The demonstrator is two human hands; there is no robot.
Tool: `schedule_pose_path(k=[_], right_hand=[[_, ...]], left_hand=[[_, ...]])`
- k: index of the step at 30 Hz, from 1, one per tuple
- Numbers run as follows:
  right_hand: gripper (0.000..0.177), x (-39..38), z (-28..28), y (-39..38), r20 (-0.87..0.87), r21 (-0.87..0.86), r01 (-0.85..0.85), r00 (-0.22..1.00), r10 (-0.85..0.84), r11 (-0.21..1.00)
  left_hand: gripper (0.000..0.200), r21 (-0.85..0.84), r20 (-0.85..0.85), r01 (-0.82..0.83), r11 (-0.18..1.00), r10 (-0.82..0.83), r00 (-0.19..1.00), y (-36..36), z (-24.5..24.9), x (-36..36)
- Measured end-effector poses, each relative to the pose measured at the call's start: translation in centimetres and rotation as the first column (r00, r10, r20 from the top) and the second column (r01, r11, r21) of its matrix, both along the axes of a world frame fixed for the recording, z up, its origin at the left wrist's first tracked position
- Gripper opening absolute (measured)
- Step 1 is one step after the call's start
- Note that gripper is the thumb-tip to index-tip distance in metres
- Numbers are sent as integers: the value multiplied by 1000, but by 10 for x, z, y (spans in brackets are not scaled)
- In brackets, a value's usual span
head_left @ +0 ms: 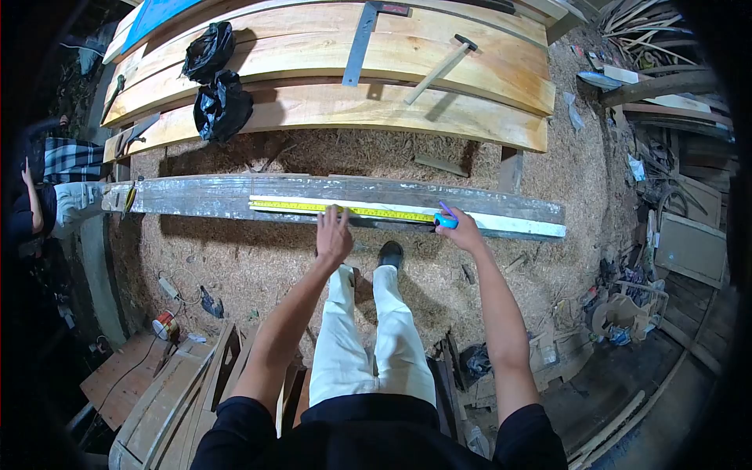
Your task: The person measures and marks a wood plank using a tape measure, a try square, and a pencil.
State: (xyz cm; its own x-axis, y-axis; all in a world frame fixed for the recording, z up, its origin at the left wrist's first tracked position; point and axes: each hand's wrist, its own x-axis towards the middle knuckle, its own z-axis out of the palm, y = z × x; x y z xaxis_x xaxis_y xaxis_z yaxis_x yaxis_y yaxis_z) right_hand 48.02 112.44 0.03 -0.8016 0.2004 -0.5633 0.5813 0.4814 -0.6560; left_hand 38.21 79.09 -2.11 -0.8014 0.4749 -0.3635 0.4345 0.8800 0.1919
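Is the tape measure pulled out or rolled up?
Pulled out: the tape measure lies stretched along the plank, left hand pressing it, right hand holding its blue case.

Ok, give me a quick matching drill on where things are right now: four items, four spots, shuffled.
1 left hand
2 right hand
3 hammer
4 red can

A down on the floor, lower left
B pressing the yellow tape onto the grey plank
C lying on the pale planks at the top
D gripping the blue tape case

Pairs: 1-B, 2-D, 3-C, 4-A.
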Motion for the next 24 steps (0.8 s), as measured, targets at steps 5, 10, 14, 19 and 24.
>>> schedule_pose_path(k=[5, 10, 14, 19, 24], right_hand=[[50, 2, 0, 1, -25, -14, 7, 1000, -7, 1000], [48, 9, -11, 5, -75, 41, -50, 996, 53, 998], [46, 8, -17, 2, -75, 1, -23, 997, 23, 1000], [48, 8, 6, 9, -7, 76, -15, 1000, 16, 997], [48, 23, 13, 28, -17, 191, -22, 1000, 26, 981]], left_hand=[[56, 52, 40, 65, 996, -67, 997, 52, -3, 28], [55, 10, 4, 12, 1000, -12, 1000, 59, -9, 39], [50, 20, 15, 39, 999, -40, 999, 54, 0, 28], [55, -10, 27, 90, 996, -90, 996, 51, 5, 22], [53, -2, 44, 106, 994, -106, 993, 50, 1, 19]])
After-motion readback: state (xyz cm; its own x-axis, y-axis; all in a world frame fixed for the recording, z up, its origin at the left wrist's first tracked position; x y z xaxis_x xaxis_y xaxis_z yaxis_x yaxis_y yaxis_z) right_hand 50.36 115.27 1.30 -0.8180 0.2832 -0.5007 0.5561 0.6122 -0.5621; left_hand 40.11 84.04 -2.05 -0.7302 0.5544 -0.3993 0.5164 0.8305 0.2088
